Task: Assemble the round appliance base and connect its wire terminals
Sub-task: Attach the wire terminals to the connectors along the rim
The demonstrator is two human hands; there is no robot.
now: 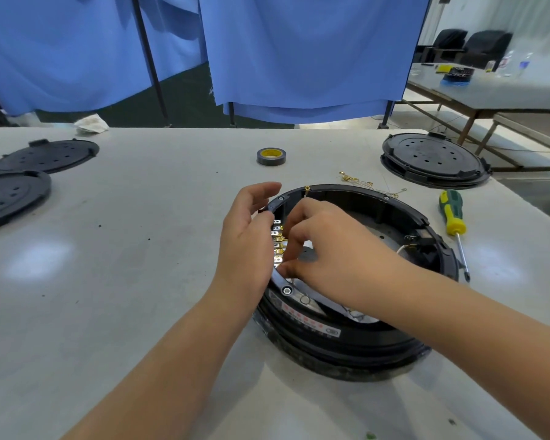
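While your left hand point(246, 236) steadies the round base point(356, 338) at mid-table, fingers loosely curved over its rim, your right hand point(324, 246) reaches inside, fingertips pinched at the terminal row point(278, 241). Push each connector straight on. Your fingers hide what they pinch; the wire itself is too thin to make out.

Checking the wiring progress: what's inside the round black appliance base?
Inside the round black appliance base: a row of metal terminals, a white wire. The right hand covers the middle.
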